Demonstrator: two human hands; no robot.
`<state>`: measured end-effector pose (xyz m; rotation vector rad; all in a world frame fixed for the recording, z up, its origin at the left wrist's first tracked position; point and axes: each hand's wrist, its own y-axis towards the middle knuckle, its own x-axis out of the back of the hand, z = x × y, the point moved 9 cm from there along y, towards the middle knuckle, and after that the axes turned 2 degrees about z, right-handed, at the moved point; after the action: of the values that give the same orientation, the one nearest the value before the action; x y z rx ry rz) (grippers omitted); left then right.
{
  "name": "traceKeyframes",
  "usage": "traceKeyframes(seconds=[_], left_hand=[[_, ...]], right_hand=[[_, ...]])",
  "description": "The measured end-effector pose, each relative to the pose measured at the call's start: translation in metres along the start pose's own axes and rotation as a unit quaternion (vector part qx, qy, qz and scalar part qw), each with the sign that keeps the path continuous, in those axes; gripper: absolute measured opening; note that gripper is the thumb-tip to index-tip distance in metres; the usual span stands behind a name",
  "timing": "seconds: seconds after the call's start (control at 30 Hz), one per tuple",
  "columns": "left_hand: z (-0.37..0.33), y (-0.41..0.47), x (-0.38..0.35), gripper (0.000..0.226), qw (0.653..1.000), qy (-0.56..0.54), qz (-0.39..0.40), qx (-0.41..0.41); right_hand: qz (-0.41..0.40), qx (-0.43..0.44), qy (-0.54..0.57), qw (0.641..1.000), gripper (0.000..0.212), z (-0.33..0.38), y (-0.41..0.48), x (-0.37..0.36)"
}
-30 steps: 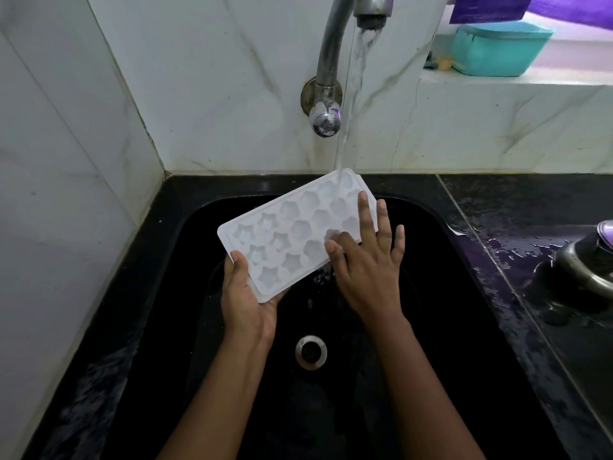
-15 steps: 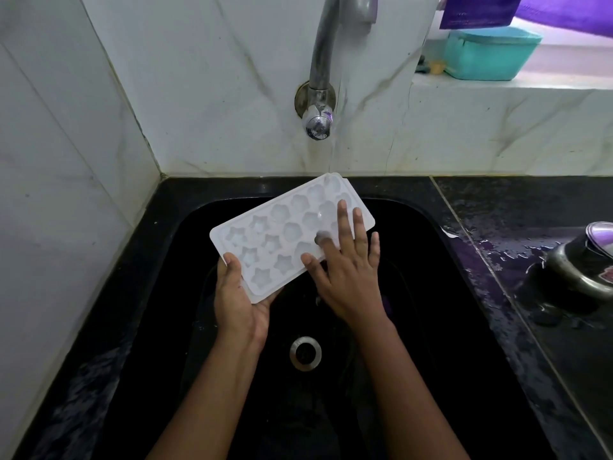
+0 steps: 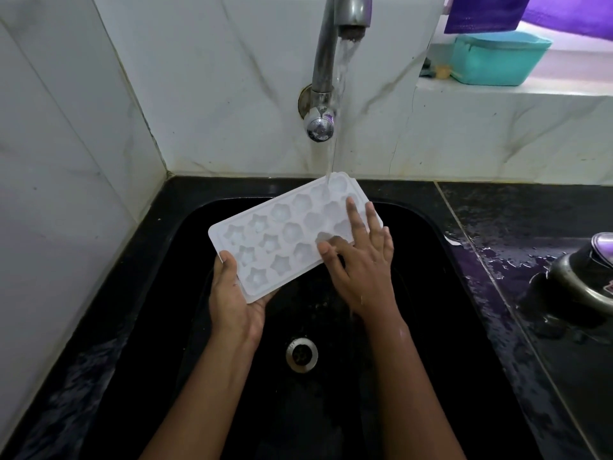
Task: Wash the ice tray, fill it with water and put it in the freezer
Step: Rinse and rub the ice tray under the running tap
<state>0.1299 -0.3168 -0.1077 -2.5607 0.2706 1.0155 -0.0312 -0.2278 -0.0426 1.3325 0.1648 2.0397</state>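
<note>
Against half a second back: the ice tray (image 3: 282, 234) sits at the same tilt over the sink (image 3: 438, 310), and the right hand (image 3: 361, 270) has slid a little toward the tray's far right end. The tap's spout is now in view, and the water stream (image 3: 335, 127) is plain, landing on the tray's far right corner cell. The left hand (image 3: 235, 300) has not shifted. Surface and room: white veined marble wall (image 3: 215, 94) on the back and left sides. A black stone desk (image 3: 530, 210) surrounds the black basin, wet and puddled on its right side. A steel tap (image 3: 323, 61) comes out of the back wall above the sink's far edge. The ledge (image 3: 514, 94) at the upper right carries a teal tub (image 3: 497, 58), with purple cloth (image 3: 484, 11) hanging above it. A dark metal vessel (image 3: 583, 280) stands at the desk's right edge, cut by the frame. The drain (image 3: 302, 355) lies mid-basin, nearer the sink's near edge. Hands: the left one grips the tray's near left corner, thumb on top and palm beneath. The right one lies flat, fingers straight and spread, pressing on the cells at the right end. Writing: a scrap of label on the vessel is too cropped to read.
</note>
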Motion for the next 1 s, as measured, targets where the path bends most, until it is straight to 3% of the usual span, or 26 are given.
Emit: traceKeyframes(seconds=[0.13,0.23,0.57,0.67,0.87,1.0], left_hand=[[0.001,0.000,-0.009,0.027,0.999,0.042,0.004,-0.007],[0.011,0.001,-0.011,0.024,0.998,0.060,-0.009,0.023],[0.031,-0.003,-0.020,0.031,0.995,0.067,0.012,0.067],[0.034,-0.004,-0.019,0.035,0.995,0.055,0.006,0.080],[0.034,-0.003,-0.015,0.040,0.996,0.040,0.005,0.079],[0.035,-0.002,-0.010,0.041,0.996,0.050,-0.006,0.074]], right_hand=[[-0.119,-0.049,-0.016,0.992,0.041,-0.007,0.001,0.027],[-0.153,-0.065,0.001,0.986,0.035,-0.012,0.002,0.037],[-0.092,-0.025,0.013,0.995,0.021,0.000,0.007,0.016],[-0.077,-0.013,-0.029,0.997,0.030,0.007,0.017,0.013],[0.044,0.052,-0.089,0.994,0.053,0.019,0.028,-0.012],[0.027,0.043,-0.093,0.994,0.048,0.009,0.027,-0.001]])
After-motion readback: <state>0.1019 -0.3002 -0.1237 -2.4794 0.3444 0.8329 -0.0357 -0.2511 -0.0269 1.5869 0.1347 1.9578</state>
